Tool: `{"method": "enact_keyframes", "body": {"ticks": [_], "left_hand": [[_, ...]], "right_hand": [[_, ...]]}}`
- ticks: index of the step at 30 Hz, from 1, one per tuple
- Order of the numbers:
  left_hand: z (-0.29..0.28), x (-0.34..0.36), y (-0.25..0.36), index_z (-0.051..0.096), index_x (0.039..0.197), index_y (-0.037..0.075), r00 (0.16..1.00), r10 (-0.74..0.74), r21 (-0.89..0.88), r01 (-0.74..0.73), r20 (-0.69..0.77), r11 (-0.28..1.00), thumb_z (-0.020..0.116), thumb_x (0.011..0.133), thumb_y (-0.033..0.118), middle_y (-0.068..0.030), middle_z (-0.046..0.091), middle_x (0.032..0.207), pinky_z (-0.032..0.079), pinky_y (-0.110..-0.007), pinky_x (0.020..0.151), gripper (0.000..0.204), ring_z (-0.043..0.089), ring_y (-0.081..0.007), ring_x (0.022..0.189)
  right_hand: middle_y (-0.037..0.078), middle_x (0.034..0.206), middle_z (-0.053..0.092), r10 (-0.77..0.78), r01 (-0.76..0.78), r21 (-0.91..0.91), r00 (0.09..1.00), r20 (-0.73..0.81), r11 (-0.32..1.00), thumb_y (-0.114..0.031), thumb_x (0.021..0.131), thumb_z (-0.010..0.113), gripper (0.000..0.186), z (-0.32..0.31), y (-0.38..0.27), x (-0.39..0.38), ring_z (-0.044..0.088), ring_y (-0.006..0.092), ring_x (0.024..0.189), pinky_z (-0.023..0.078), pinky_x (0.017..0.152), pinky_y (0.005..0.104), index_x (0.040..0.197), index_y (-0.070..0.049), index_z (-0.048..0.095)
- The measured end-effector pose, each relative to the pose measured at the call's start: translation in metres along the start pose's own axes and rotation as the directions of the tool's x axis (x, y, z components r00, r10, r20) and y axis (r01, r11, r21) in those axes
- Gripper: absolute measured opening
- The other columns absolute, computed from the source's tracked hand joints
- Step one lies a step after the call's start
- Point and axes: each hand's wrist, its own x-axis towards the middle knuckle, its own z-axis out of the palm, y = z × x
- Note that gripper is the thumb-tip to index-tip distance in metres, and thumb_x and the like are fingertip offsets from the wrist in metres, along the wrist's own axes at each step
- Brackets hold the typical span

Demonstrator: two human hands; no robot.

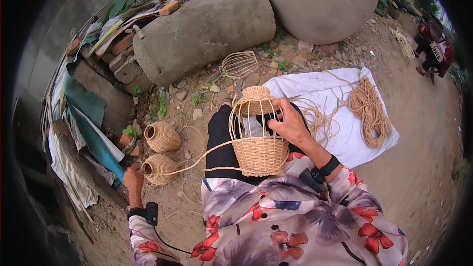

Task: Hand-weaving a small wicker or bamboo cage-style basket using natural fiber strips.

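A half-woven cane basket (260, 155) rests on my lap, its bare vertical ribs rising to a woven upper band (255, 99). My right hand (287, 123) grips the ribs at its upper right side. My left hand (133, 177) is out at the lower left, fingers closed on a straw-coloured cord (204, 154) that stretches to the basket. Beside that hand, two small woven pots (163, 136) lie tipped on the dirt, the nearer one partly behind the cord.
A white sheet (340, 145) at the right carries coiled cord (369, 113). A bare frame (238, 64) lies ahead, below a concrete cylinder (202, 29) and round slab (318, 2). Rubble and boards (84, 167) line the left. A co-worker (439, 59) sits at the far right.
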Motion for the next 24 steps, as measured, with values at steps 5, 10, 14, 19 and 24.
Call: {"method": "enact_keyframes", "body": {"ticks": [5,10,14,19,24], "left_hand": [[0.035,0.003,0.054,0.063,0.116,0.002,0.988,0.124,-0.074,-0.117,0.092,0.99,0.063,0.09,0.022,-0.0091,0.07,0.103,0.05,-0.03,0.066,0.033,0.062,-0.0181,0.073],[0.069,-0.007,0.13,0.064,0.11,0.003,0.932,0.139,-0.122,-0.103,0.335,0.987,0.063,0.092,0.026,-0.0044,0.065,0.082,0.043,-0.031,0.055,0.029,0.054,-0.0149,0.059],[0.066,-0.004,0.111,0.067,0.104,0.003,0.923,0.167,-0.177,-0.11,0.348,0.978,0.063,0.092,0.025,-0.0031,0.062,0.075,0.042,-0.03,0.056,0.025,0.054,-0.0126,0.062],[0.062,-0.021,0.122,0.07,0.099,0.004,0.992,0.113,-0.153,-0.103,0.057,0.983,0.064,0.091,0.026,0.0012,0.054,0.065,0.04,-0.022,0.048,0.024,0.051,-0.0076,0.056],[0.073,-0.033,0.124,0.064,0.105,0.004,0.667,-0.348,-0.594,0.745,0.659,0.304,0.062,0.094,0.035,-0.0003,0.059,0.068,0.038,-0.02,0.045,0.033,0.05,-0.0061,0.051]], "right_hand": [[0.015,0.112,0.059,0.03,-0.032,0.05,0.999,0.032,0.998,-0.02,0.073,0.065,0.046,0.002,-0.001,0.0,0.057,0.0286,0.098,0.047,0.086,0.0383,0.111,-0.002,0.048],[0.014,0.109,0.057,-0.051,0.055,0.066,0.996,-0.067,0.996,-0.017,0.074,0.064,0.042,0.011,0.012,-0.006,0.056,0.0274,0.093,0.047,0.084,0.0379,0.11,-0.002,0.049],[0.013,0.106,0.055,-0.188,0.188,-0.009,0.976,-0.112,0.982,-0.015,0.075,0.063,0.039,0.016,0.016,-0.012,0.055,0.0276,0.091,0.047,0.082,0.0378,0.109,-0.002,0.049],[0.012,0.105,0.055,-0.106,0.113,0.055,0.988,-0.11,0.992,-0.014,0.075,0.062,0.039,0.009,0.016,-0.016,0.056,0.0266,0.091,0.047,0.082,0.0379,0.109,-0.002,0.049],[0.011,0.102,0.056,-0.094,0.1,0.06,0.991,-0.099,0.993,-0.014,0.076,0.062,0.036,0.009,0.014,-0.017,0.055,0.0262,0.093,0.046,0.082,0.0383,0.108,-0.002,0.05]]}}
